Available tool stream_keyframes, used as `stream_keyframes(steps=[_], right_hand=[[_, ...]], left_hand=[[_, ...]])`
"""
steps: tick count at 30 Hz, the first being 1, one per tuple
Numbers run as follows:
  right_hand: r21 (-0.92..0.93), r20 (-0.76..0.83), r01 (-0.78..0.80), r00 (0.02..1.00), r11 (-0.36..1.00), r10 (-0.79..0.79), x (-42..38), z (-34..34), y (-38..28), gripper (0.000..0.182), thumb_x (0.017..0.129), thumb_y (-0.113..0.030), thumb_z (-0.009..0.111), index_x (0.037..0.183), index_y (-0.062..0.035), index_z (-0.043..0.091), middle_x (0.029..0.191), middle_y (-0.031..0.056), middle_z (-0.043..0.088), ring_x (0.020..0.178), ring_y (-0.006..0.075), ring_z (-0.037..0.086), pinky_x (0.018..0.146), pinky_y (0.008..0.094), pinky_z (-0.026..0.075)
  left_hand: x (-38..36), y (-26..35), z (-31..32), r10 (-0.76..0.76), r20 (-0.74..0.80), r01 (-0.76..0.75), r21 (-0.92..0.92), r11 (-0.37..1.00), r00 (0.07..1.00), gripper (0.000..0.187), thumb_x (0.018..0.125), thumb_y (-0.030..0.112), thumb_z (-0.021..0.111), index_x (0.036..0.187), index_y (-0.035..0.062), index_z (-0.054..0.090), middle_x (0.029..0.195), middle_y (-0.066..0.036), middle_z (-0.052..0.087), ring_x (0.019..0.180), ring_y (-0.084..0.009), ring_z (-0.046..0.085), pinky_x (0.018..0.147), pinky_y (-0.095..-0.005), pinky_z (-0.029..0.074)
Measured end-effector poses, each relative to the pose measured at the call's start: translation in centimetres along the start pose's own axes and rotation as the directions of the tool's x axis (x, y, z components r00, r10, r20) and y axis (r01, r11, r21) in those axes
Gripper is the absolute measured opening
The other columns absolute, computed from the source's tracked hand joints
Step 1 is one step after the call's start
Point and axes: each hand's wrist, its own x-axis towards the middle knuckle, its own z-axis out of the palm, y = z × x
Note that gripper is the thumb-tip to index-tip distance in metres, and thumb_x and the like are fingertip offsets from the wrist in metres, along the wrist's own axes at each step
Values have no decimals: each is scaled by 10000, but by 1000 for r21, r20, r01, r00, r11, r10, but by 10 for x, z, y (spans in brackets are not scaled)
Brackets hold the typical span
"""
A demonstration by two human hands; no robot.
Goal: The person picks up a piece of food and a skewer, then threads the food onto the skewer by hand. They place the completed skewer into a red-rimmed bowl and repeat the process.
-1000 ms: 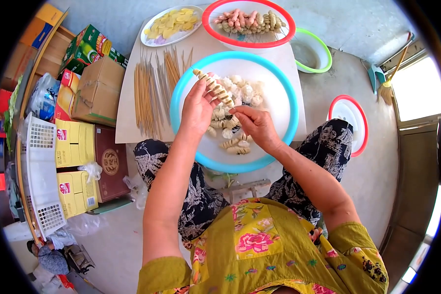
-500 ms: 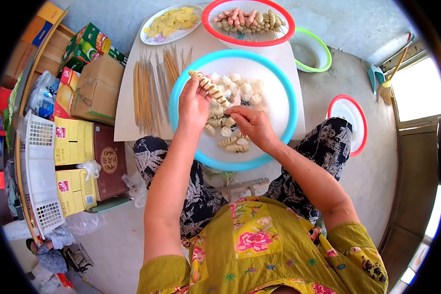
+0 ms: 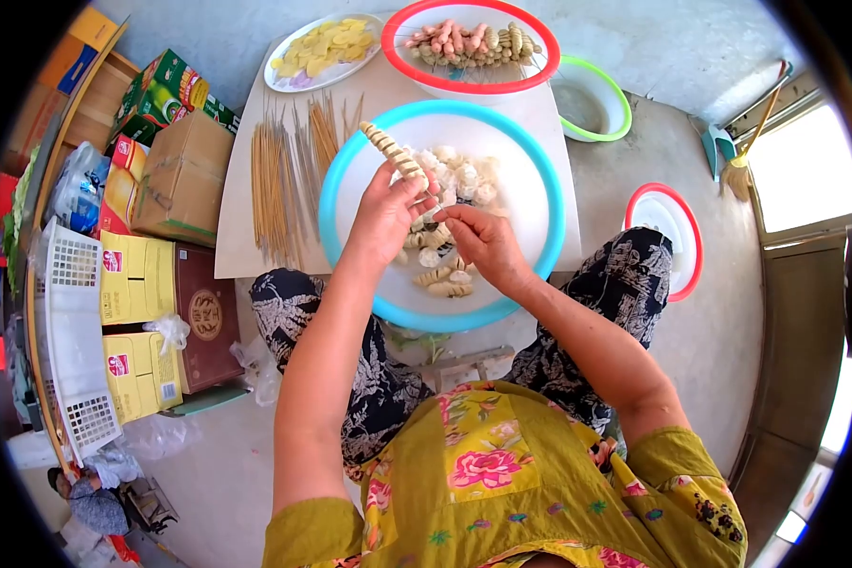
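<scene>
My left hand (image 3: 388, 210) grips a skewered piece of spiral-cut food (image 3: 394, 151), pale with dark bands, tilted up to the left over the blue-rimmed basin (image 3: 545, 180). Close to its lower end, my right hand (image 3: 483, 244) has its thumb and index finger pinched on what looks like the thin skewer end, too small to make out clearly. Below both hands in the basin lie white crumpled pieces (image 3: 466, 175) and several more banded pieces (image 3: 445, 279).
Wooden skewers (image 3: 273, 194) lie left of the basin. Behind are a plate of yellow slices (image 3: 327, 47) and a red-rimmed basin (image 3: 551, 43) of skewered food. A green-rimmed basin (image 3: 620, 104) stands right; boxes (image 3: 182, 175) line the left. A person (image 3: 97, 506) is at lower left.
The banded piece has shifted slightly up and left and sits farther out from my left fingers. My right hand remains near its lower end. The whole view has moved slightly.
</scene>
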Motion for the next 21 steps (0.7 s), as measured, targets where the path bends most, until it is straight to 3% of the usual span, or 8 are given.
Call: stream_keyframes(steps=[6,12,15,18,21], right_hand=[[12,-16,-15,1000,1000,15,0,0,-3,162,925,-124,537,1013,-35,639,570,-27,454,506,44,409,455,242,353],[4,96,-1,995,1000,0,2,-7,-3,175,916,-126,554,1031,-27,642,637,-3,514,565,54,443,504,240,386],[-114,176,87,982,990,-66,4,-10,7,172,905,-122,567,1015,-20,650,676,5,543,600,65,470,537,242,410],[-130,215,-7,976,991,35,2,-13,7,146,894,-92,584,1001,-39,668,751,-8,616,673,53,533,605,229,463],[-107,127,114,987,988,-100,-5,-11,7,143,888,-111,571,974,-27,647,691,18,585,597,71,515,535,243,435]], left_hand=[[-3,0,3,-38,24,36,77,996,999,559,869,98,619,1357,79,346,1046,-98,586,925,-196,589,840,-344,471],[-2,8,2,46,-59,-41,79,996,997,544,872,69,599,1353,69,346,1045,-114,580,924,-194,585,836,-342,471],[-1,11,-2,45,-37,-44,32,999,998,529,887,71,565,1363,67,336,1065,-117,571,944,-195,575,838,-343,469],[-2,10,4,-17,42,13,78,997,999,507,910,94,524,1376,78,325,1099,-116,564,966,-198,566,841,-347,468],[-5,9,8,-88,59,73,217,973,994,520,939,170,503,1408,99,291,1150,-121,564,969,-199,569,835,-338,475]])
